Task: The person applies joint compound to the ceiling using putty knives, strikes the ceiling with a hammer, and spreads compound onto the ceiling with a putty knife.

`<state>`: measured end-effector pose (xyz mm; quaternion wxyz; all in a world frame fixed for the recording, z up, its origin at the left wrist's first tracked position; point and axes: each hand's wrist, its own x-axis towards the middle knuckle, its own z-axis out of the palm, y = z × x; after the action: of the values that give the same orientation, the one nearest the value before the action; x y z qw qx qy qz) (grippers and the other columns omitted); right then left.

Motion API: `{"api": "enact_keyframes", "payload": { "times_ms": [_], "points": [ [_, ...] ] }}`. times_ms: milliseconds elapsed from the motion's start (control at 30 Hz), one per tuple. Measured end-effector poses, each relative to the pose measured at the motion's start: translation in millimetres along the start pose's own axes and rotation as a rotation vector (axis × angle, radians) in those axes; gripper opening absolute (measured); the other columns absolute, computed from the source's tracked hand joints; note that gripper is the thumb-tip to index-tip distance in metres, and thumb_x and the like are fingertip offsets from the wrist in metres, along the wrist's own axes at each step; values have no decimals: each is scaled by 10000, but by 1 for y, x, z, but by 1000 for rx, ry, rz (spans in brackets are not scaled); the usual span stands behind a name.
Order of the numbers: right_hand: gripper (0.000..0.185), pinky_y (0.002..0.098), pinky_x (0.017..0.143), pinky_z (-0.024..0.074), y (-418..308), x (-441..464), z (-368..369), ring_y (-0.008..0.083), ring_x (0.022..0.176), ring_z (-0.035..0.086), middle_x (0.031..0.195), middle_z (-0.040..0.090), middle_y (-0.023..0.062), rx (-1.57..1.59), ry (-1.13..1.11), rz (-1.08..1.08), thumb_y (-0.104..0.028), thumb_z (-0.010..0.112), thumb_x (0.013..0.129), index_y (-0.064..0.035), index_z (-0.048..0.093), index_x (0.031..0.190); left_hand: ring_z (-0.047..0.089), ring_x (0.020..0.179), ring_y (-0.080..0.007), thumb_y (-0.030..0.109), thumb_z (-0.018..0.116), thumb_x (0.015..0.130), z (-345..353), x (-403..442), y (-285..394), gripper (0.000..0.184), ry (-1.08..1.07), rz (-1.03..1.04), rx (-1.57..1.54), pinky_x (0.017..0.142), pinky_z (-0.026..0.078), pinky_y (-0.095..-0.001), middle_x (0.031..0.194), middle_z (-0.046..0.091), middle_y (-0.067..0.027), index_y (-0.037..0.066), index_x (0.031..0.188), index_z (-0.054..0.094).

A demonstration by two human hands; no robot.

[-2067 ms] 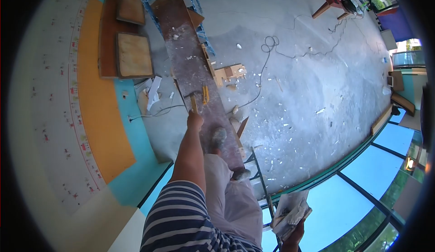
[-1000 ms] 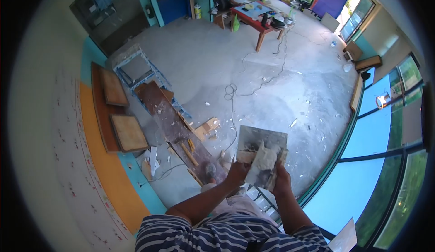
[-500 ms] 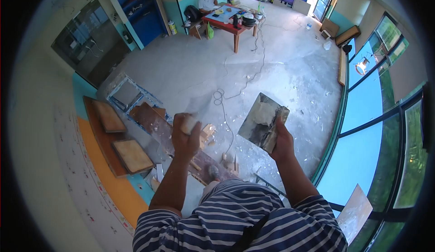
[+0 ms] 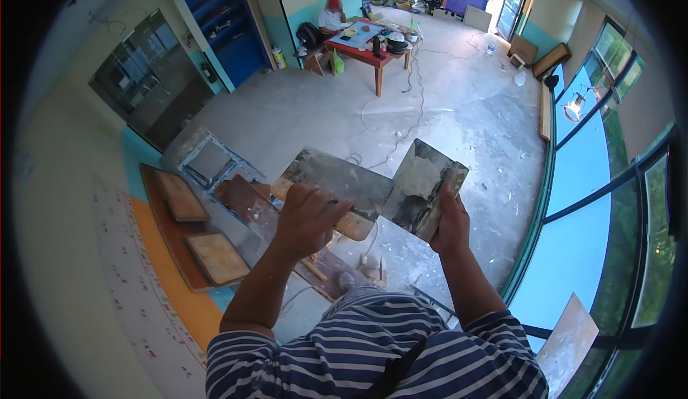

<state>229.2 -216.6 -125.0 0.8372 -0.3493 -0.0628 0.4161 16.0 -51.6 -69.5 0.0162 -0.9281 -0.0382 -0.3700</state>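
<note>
My left hand (image 4: 308, 221) grips a wide flat trowel (image 4: 347, 187) with a wooden handle and a smeared grey metal blade. My right hand (image 4: 451, 220) is wrapped round the near side of a second flat metal plate (image 4: 407, 198). A lump of pale wet plaster (image 4: 423, 177) sits on that plate, with darker smears below it. The trowel's right edge meets or slightly overlaps the plate's left edge; whether they touch is hard to tell. Both tools are held out in front of my chest, above the floor.
Below is a brown plank (image 4: 333, 266) running to a blue-stained stepladder (image 4: 208, 159). A wooden board with two pads (image 4: 218, 258) is at the left. Windows (image 4: 573, 255) line the right. A person (image 4: 332, 17) sits by a red table (image 4: 365, 55); cables (image 4: 412, 105) cross the floor.
The trowel in my left hand has turned so its blade shows broad, beside the plate. My right hand and the plate have shifted slightly right. The seated person's head is lower.
</note>
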Motion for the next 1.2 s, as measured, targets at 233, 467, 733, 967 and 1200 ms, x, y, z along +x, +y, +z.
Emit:
{"api": "enact_keyframes", "payload": {
  "times_ms": [233,467,733,967,1200],
  "points": [
    [480,455,903,524,8,-6,-12,290,1050,628,1203,592,165,107,-93,298,-351,462,989,3,447,1313,604,885,-199,111,639,840,-12,-6,-3,322,204,-728,-483,822,483,-334,975,615,-87,51,1154,598],
    [440,405,830,564,45,-21,-10,258,936,673,1098,640,150,78,-212,610,-315,486,977,21,499,1260,599,895,-151,310,606,925,36,-34,-62,459,-162,-1256,-1506,802,498,-298,1023,618,-76,-1,1247,503],
    [437,379,801,563,26,-30,-7,234,922,668,1094,636,145,4,-187,433,-294,485,983,36,488,1269,628,908,-218,339,638,883,18,-42,-45,525,-561,-1212,-856,817,495,-348,1036,642,-155,-15,1246,502],
    [390,341,743,574,3,-27,-5,192,861,668,1065,632,102,-113,-142,248,-260,545,964,12,498,1240,594,885,-284,72,657,763,-27,-40,-20,351,-2,-328,-283,831,459,-389,958,634,-86,89,1113,636],
    [377,340,747,570,6,-34,11,183,869,660,1049,632,95,-145,-138,204,-244,543,965,-1,488,1248,534,909,-220,32,673,638,-62,-19,-2,339,11,-1,57,830,413,-381,894,589,-13,137,959,703]
  ]
}}
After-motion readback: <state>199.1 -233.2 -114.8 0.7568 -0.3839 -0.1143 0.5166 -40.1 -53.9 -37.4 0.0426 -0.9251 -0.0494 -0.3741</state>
